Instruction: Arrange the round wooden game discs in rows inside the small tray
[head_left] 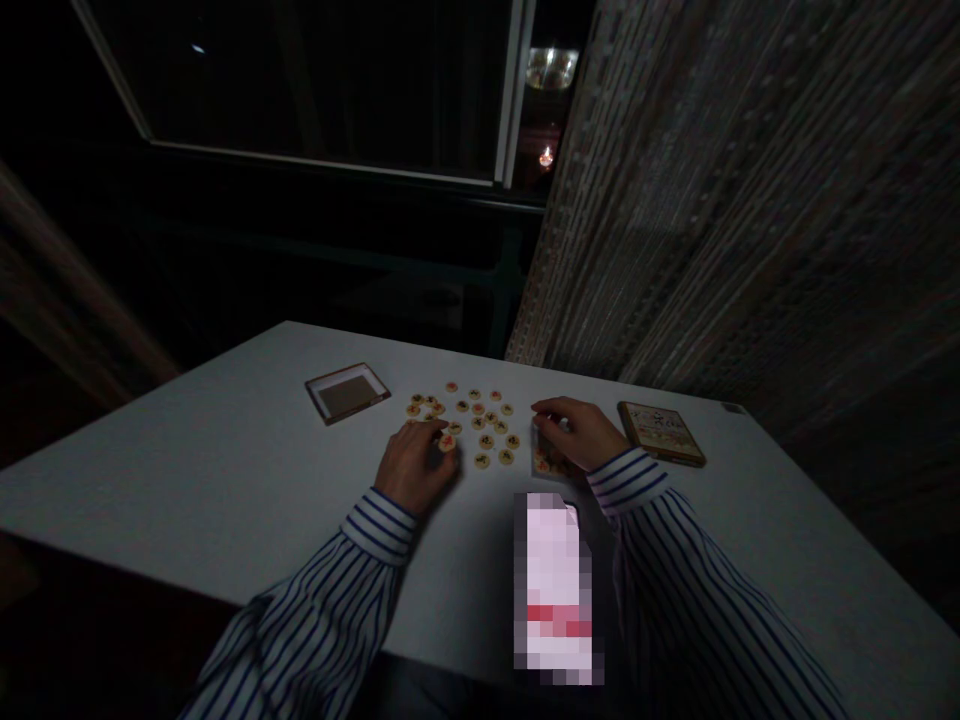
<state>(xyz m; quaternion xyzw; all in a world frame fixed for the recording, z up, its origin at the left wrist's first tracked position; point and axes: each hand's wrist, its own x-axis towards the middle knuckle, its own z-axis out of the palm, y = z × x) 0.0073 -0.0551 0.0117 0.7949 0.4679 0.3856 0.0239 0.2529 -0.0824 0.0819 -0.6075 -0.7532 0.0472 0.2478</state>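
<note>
My left hand (416,465) pinched a piece (448,442) at its edge, probably so the face showed. Loose pieces (478,408) lay spread, 12 o'clock. Right hand (577,432) arched over the box (551,475), 1 o'clock, maybe steadying it; couldn't tell its grip.

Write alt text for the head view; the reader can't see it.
A person's left hand holds a red-marked round piece beside scattered pieces on a white table; the right hand is at a small box holding more. A shallow tray lies left, a decorated flat case right.
</note>
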